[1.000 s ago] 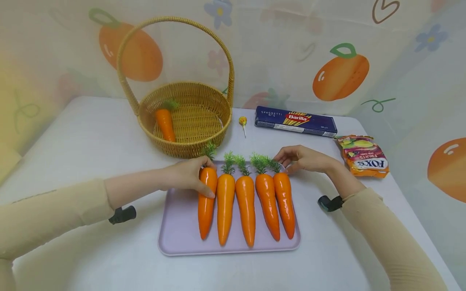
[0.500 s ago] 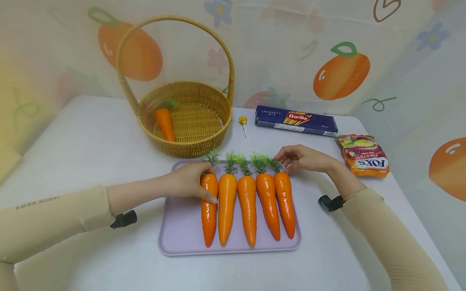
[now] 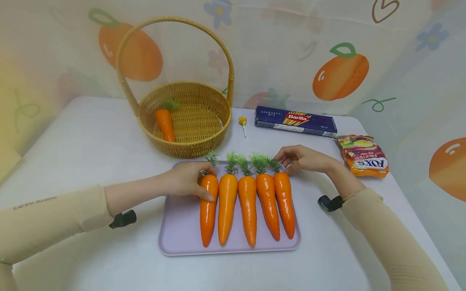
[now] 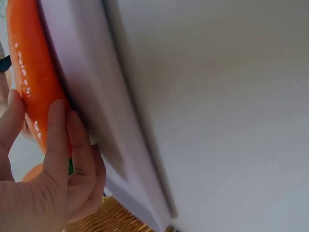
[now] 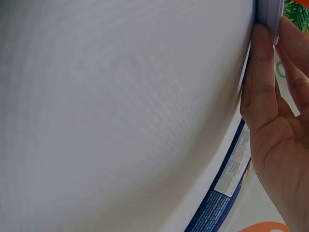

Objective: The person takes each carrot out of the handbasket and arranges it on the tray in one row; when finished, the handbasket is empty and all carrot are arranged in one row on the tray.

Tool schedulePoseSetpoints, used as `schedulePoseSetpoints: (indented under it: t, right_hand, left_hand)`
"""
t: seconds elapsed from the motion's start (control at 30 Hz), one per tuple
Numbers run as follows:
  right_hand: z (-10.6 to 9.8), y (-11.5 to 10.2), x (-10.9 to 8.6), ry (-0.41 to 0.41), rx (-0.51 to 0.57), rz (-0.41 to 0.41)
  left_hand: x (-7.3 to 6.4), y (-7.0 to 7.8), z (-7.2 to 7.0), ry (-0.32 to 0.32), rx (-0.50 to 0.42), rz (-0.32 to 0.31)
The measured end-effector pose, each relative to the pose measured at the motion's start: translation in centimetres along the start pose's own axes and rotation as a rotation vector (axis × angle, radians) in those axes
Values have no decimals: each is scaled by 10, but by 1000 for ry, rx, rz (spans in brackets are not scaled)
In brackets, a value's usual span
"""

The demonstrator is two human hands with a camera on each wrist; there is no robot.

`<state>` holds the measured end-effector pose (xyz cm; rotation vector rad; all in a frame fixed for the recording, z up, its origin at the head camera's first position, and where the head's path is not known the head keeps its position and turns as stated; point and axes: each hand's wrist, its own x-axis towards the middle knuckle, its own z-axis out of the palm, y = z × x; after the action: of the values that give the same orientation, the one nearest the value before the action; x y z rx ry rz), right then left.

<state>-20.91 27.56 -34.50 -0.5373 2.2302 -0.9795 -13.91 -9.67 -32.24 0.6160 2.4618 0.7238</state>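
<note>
Several orange carrots with green feathery tops lie side by side on a lilac tray (image 3: pixel 178 242). My left hand (image 3: pixel 185 180) grips the leftmost carrot (image 3: pixel 208 218) near its top, thumb on one side and fingers on the other; in the left wrist view that carrot (image 4: pixel 34 63) runs along the tray's raised rim. At the tray's far right corner, my right hand (image 3: pixel 305 159) pinches the rim, and the right wrist view has the tray edge (image 5: pixel 268 21) between thumb and fingers. The rightmost carrot (image 3: pixel 285 206) lies just below that hand.
Behind the tray stands a wicker basket (image 3: pixel 189 149) with a tall handle, holding one carrot (image 3: pixel 165 124). A lollipop (image 3: pixel 242 120), a blue spaghetti box (image 3: pixel 296 121) and a candy bag (image 3: pixel 365 156) lie at the back and right.
The leftmost carrot has slid a little toward the tray's near edge with my left hand on it, and its tip has swung slightly. Neighbouring carrots shifted slightly right. My right hand stays put.
</note>
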Motion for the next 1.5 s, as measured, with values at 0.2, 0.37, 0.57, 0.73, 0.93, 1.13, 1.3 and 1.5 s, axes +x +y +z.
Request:
schedulePoseSetpoints:
  t: [0.2,0.37,0.57,0.73,0.93,1.13,1.3,1.5]
  right_hand:
    - [0,-1,1,-2,-1,0]
    - [-1,-1,2,-3,-3,0]
    - [-1,-1,3,-1,-7,6]
    - [0,0,2,2,-2,9]
    - [2,2,1,-1,-2,18]
    - [0,1,1,4,-12,11]
    - [0,1,1,3,-8,10]
    - [1,0,0,1,-1,15]
  left_hand:
    - [-2,5,-9,-61,66,4]
    - [-7,9,-18,-120,73,1]
    - [-11,15,-27,-151,105,-14]
    - [-12,20,-30,-154,158,-13]
    - [-18,24,-32,-124,235,13]
    - [-26,30,-46,-125,231,37]
    - [-33,42,-64,-127,169,59]
    - [-37,52,-81,-45,144,88]
